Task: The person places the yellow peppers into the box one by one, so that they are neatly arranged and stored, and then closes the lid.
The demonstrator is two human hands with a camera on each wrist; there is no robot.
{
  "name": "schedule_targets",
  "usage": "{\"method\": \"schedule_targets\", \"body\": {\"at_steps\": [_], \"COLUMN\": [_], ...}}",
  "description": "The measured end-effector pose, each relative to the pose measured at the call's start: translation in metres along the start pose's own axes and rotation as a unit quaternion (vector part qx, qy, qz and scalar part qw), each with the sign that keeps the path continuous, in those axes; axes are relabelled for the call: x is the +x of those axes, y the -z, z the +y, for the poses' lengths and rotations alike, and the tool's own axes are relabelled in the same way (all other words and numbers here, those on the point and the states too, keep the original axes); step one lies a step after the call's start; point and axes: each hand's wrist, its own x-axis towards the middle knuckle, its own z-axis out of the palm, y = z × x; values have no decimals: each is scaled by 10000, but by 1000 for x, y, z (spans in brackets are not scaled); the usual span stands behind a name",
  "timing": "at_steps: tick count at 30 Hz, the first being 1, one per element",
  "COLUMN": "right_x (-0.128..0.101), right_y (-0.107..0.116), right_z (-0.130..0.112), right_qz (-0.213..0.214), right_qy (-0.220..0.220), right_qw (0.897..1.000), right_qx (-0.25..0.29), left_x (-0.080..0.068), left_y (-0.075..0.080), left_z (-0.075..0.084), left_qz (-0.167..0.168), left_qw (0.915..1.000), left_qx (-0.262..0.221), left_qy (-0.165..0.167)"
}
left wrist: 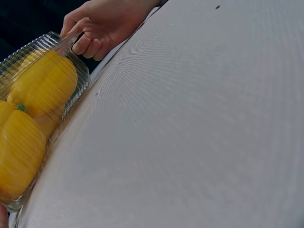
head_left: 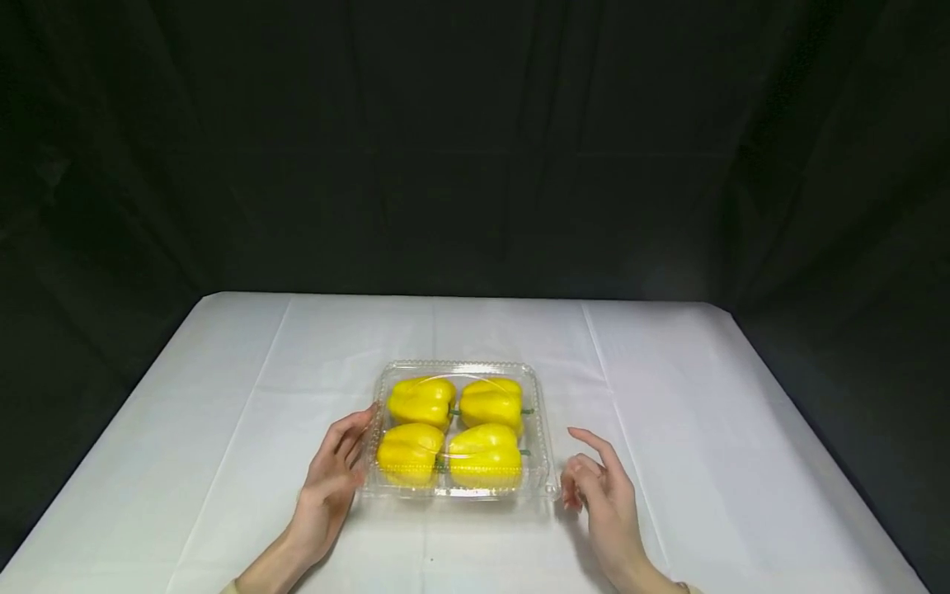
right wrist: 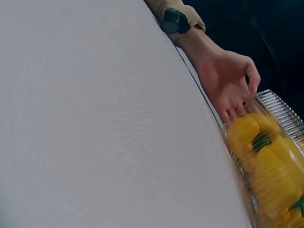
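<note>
A clear plastic clamshell container [head_left: 544, 437] holds several yellow bell peppers [head_left: 486, 455] with green stems, arranged in rows under its transparent lid. At its left side is my left hand [head_left: 330, 483], fingertips touching the edge and thumb near the front left corner. The right wrist view shows this left hand [right wrist: 225, 76] with relaxed fingers along the container wall. My right hand [head_left: 607, 499] hovers just off the front right corner, index finger extended and the others loosely curled. Across the container, the right hand [left wrist: 107, 26] appears by the corner in the left wrist view.
A white cloth covers the table [head_left: 742, 462], with fold lines running along it. Black curtains [head_left: 475, 165] hang behind and at both sides. A dark watch [right wrist: 175, 21] is on the left wrist, below a beige sleeve [right wrist: 194, 16].
</note>
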Motion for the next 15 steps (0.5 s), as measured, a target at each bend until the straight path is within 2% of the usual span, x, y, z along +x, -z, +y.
{"method": "schedule_targets", "body": {"at_steps": [4,15], "right_x": [1,3], "right_y": [2,0], "right_z": [-2,-2], "right_qz": [301,597], "right_qy": [-81,-179], "right_qw": [9994,9972], "right_qx": [-118,-402], "left_x": [3,1], "left_y": [-3,3], "left_z": [1,1], "left_qz": [177,184], "left_qw": [9996,9993], "left_qx": [231,254], "left_qy": [71,190]}}
